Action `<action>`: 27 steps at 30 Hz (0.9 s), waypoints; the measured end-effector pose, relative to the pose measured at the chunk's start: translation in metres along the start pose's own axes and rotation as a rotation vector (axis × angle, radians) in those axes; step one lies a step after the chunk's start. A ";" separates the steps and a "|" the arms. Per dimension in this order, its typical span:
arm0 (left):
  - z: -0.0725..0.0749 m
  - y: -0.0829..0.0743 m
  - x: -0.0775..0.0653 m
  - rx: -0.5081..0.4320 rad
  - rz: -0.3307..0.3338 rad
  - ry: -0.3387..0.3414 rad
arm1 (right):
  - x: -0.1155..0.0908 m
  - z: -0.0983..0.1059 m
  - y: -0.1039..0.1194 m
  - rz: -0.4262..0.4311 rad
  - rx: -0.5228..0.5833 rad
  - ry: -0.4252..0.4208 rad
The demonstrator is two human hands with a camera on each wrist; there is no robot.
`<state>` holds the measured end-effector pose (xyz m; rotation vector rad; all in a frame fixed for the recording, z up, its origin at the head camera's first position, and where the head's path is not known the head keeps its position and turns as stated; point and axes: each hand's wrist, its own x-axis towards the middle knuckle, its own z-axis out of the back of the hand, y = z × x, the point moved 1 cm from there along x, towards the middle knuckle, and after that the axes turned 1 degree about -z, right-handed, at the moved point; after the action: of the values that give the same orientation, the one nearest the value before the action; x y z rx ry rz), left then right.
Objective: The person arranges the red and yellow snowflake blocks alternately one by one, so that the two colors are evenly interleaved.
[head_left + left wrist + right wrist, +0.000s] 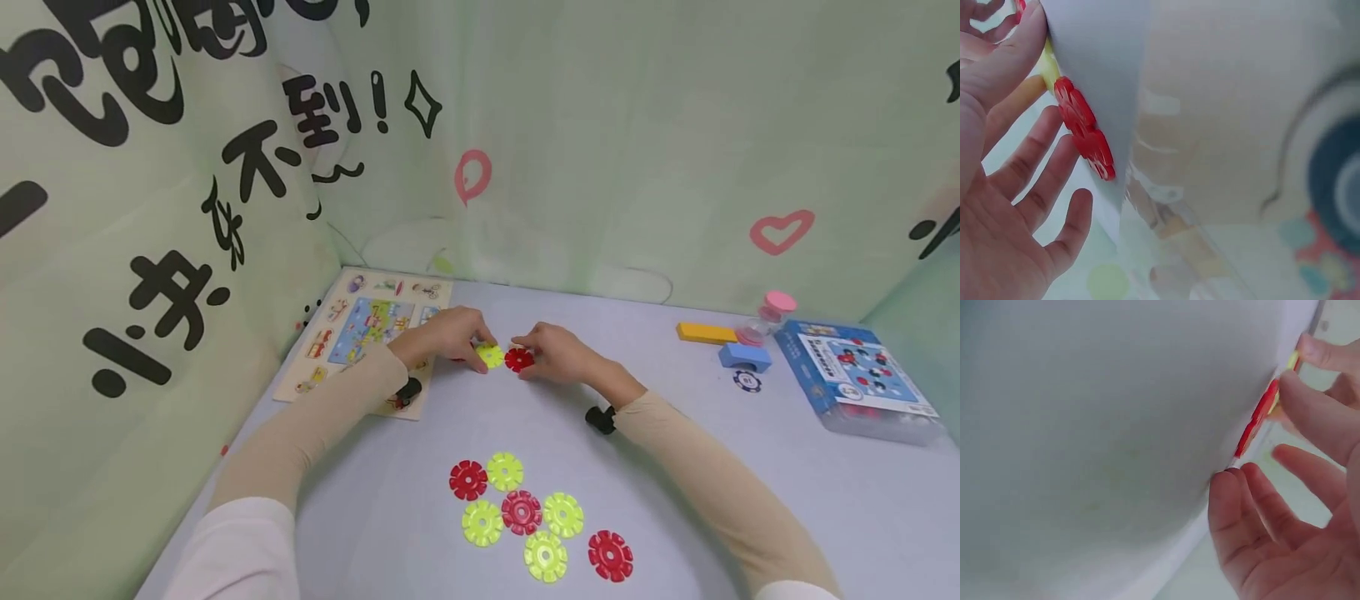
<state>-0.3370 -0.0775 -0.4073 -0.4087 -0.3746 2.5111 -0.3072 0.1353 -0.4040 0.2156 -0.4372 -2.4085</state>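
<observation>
Toward the back of the table, my left hand [453, 333] pinches a yellow notched building disc [490, 357] between thumb and fingers. Beside it, my right hand [558, 354] grips a red notched building disc [519, 360] by its edge. The yellow and red discs sit edge to edge in the head view. Two more red discs [1075, 109] show by the left fingers in the left wrist view, mostly hidden by that hand in the head view. In the right wrist view, red [1257, 419] and yellow [1292, 360] edges appear among the fingertips.
Several loose red and yellow discs [521, 512] lie at the front. A picture puzzle board [375, 325] is under the left forearm. At right stand a boxed set [862, 375], a yellow block [707, 333], a blue block [745, 357] and a pink-lidded bottle [768, 317].
</observation>
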 end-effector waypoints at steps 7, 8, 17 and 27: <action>-0.004 -0.004 0.004 -0.039 0.006 -0.017 | -0.076 -0.004 0.023 0.056 0.133 0.050; -0.004 -0.006 0.005 -0.032 -0.006 -0.018 | -0.090 -0.007 0.030 0.064 0.147 0.088; -0.013 -0.030 0.016 0.031 -0.100 -0.046 | -0.170 -0.034 0.075 0.020 0.087 0.163; -0.018 -0.036 0.022 0.073 -0.112 -0.065 | -0.168 -0.036 0.081 -0.016 0.066 0.164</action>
<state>-0.3307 -0.0332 -0.4163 -0.2709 -0.3209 2.4251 -0.1220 0.1772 -0.4012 0.4441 -0.4409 -2.3707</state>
